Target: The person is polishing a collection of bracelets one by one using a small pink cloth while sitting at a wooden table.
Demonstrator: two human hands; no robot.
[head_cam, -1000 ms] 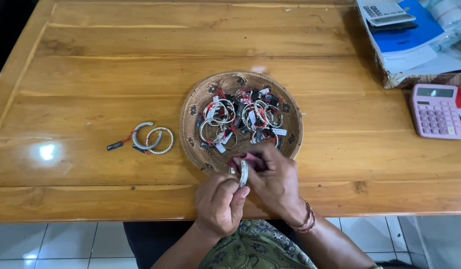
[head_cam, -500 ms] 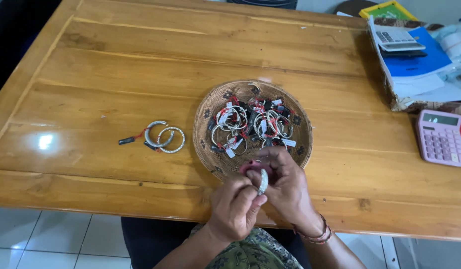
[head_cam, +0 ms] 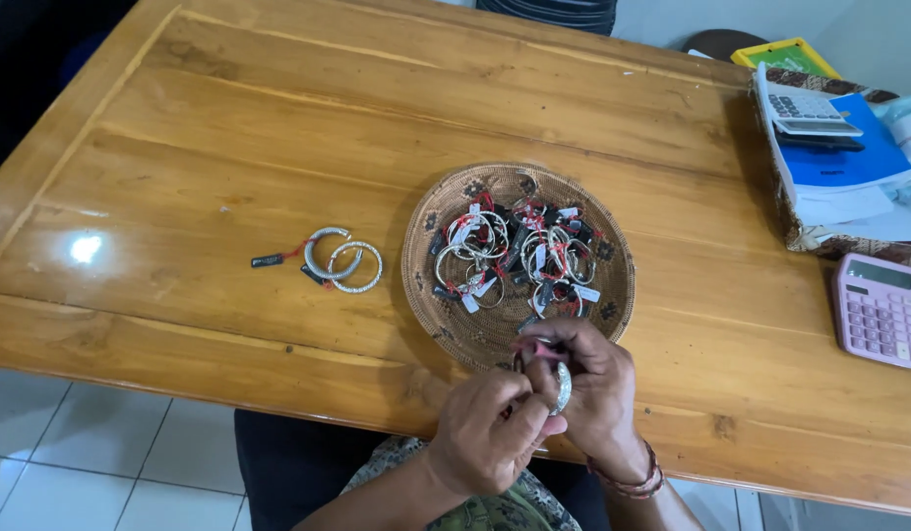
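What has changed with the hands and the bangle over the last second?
Little. Both hands, left and right, keep their grip on the same silver bangle at the near rim of the woven tray; nothing was let go. The pair of bangles on the table and the pink calculator stayed put; only the camera view shifted.

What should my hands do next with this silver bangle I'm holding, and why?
Probably set the silver bangle beside the two bangles lying left of the woven basket. Both the left hand and right hand pinch it by the basket's near rim, and that pair looks like a separated pile.
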